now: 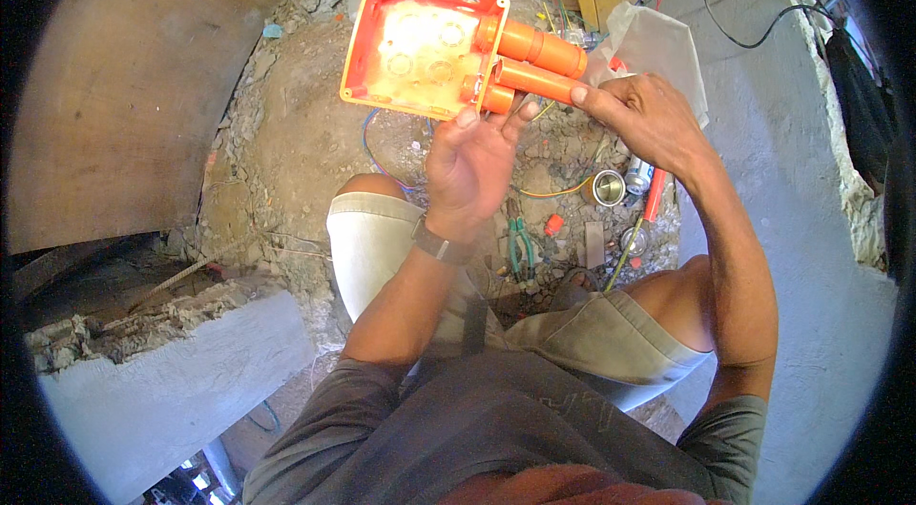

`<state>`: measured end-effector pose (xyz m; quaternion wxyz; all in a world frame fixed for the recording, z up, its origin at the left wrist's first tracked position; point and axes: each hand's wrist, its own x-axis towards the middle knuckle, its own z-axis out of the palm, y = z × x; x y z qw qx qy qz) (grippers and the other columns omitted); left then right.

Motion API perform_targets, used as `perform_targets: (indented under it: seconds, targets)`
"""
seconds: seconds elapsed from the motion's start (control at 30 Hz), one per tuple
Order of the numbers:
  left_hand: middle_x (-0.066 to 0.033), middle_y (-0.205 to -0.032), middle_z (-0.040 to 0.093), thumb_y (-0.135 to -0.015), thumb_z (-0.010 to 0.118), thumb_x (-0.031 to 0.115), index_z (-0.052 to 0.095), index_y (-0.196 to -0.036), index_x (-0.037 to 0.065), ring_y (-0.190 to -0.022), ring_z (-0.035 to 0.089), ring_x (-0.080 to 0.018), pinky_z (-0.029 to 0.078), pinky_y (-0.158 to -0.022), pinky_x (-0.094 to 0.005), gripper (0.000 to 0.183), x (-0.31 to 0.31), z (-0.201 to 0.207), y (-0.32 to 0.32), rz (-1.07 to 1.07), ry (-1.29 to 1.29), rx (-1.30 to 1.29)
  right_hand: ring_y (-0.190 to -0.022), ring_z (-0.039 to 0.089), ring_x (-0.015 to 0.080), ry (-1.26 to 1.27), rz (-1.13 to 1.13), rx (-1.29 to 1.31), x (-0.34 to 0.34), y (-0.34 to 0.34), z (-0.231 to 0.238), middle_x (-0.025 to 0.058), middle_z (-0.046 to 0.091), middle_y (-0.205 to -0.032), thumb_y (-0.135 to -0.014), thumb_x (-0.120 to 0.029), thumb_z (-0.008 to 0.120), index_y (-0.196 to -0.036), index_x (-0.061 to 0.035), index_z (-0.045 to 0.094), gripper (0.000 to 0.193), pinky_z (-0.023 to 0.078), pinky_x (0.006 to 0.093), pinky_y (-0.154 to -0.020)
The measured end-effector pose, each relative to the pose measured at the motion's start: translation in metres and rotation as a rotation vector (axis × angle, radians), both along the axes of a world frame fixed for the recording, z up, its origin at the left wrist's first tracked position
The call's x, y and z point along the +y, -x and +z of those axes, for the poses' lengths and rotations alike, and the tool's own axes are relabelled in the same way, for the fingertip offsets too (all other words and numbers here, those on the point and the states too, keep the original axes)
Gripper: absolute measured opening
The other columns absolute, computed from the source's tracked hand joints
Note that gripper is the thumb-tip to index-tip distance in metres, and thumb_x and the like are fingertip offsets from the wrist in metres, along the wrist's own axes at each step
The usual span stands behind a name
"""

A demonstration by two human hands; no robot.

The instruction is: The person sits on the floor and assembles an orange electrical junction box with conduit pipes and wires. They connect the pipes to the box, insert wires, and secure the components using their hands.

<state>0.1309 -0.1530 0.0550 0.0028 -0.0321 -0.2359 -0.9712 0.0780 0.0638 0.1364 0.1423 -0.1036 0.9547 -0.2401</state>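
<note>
An orange plastic junction box (420,42), open side up, is held above the rubble floor. Two short orange conduit stubs stick out of its right side: an upper one (542,45) and a lower one (536,81). My left hand (469,162) supports the box from below at its lower right corner, fingers up against it. My right hand (644,114) pinches the outer end of the lower conduit stub with thumb and fingers. A dark watch (441,243) sits on my left wrist.
Green-handled pliers (520,247), a small metal cup (608,187), a red-handled tool (653,200) and loose wires lie on the rubble by my knees. A clear plastic bag (658,42) lies behind. A grey concrete wall (801,219) stands right, a wooden board (114,95) left.
</note>
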Motion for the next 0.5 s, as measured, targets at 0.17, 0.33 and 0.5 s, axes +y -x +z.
perform_targets:
  seconds: [0.17,0.33,0.5]
  targets:
    - [-0.0121,-0.146,0.055,-0.087,0.072,0.026,0.047,-0.148,0.008,-0.137,0.051,-0.0355,0.047,-0.113,-0.0490,0.068,0.0009,-0.0009,-0.0006,0.012,-0.003,-0.013,-0.059,0.058,0.0279,0.005,-0.026,0.000,-0.0001,0.0012,-0.0052,0.0149,0.057,-0.058,-0.086,-0.079,0.052,-0.062,0.0013,0.058,0.084,0.042,0.0472,-0.057]
    - [-0.0129,-0.146,0.055,-0.087,0.071,0.025,0.047,-0.147,0.008,-0.138,0.050,-0.0354,0.047,-0.113,-0.0485,0.067,0.0008,-0.0040,0.0005,0.008,-0.019,-0.020,-0.055,0.043,0.0186,-0.006,-0.019,0.000,-0.0014,-0.0008,0.0003,0.0035,0.040,-0.054,-0.091,-0.069,0.054,-0.060,-0.0023,0.054,0.074,0.031,0.0428,-0.054]
    - [-0.0134,-0.146,0.056,-0.087,0.071,0.024,0.048,-0.147,0.007,-0.136,0.052,-0.0343,0.048,-0.112,-0.0488,0.066,0.0013,-0.0047,0.0011,-0.002,-0.020,-0.031,-0.057,0.052,0.0249,-0.009,-0.015,0.016,0.0009,0.0014,0.0000,0.0118,0.051,-0.056,-0.087,-0.074,0.054,-0.062,0.0013,0.056,0.079,0.038,0.0463,-0.056]
